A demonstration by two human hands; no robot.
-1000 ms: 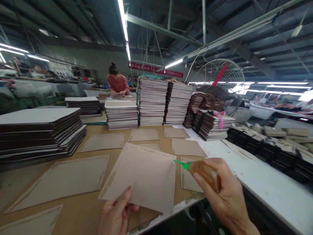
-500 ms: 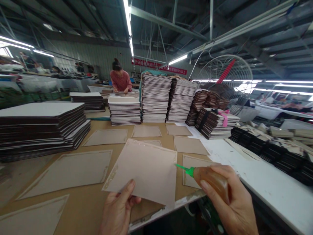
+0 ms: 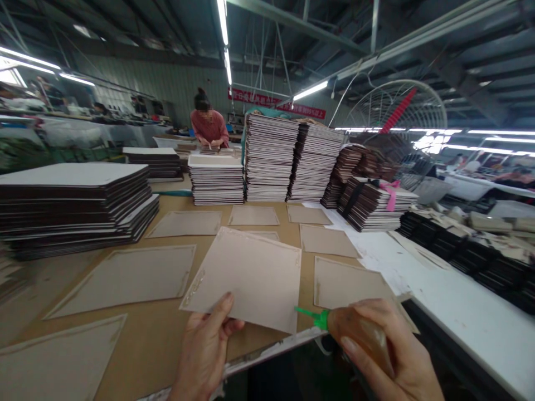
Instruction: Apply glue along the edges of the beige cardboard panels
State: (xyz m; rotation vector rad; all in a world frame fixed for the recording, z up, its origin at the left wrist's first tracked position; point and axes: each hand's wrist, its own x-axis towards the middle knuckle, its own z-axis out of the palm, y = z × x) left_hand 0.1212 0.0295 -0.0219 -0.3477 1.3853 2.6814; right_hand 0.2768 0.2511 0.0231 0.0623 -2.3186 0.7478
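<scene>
My left hand (image 3: 211,340) pinches the near edge of a beige cardboard sheet (image 3: 251,278), thumb on top, and holds it tilted above the table. Glossy streaks of glue run along the sheet's left, far and upper right edges. Wrapped round a brown squeeze glue bottle (image 3: 359,334) is my right hand (image 3: 393,351). The bottle's green nozzle (image 3: 309,313) points left, its tip at the sheet's right edge near the lower corner. Similar sheets with glue along their edges lie around, among them a large one (image 3: 125,278) on the left and another (image 3: 351,281) on the right.
Tall stacks of dark-edged boards (image 3: 270,159) stand at the back of the brown table (image 3: 167,328). Another stack (image 3: 75,206) is at the left. On the right are a white tabletop (image 3: 455,301), a tied bundle (image 3: 376,203) and a caged fan (image 3: 401,122). A person (image 3: 209,122) works behind.
The glue bottle has moved down along the sheet's right edge, from near its upper corner towards the lower one. My left hand still holds the sheet. The view has shifted slightly.
</scene>
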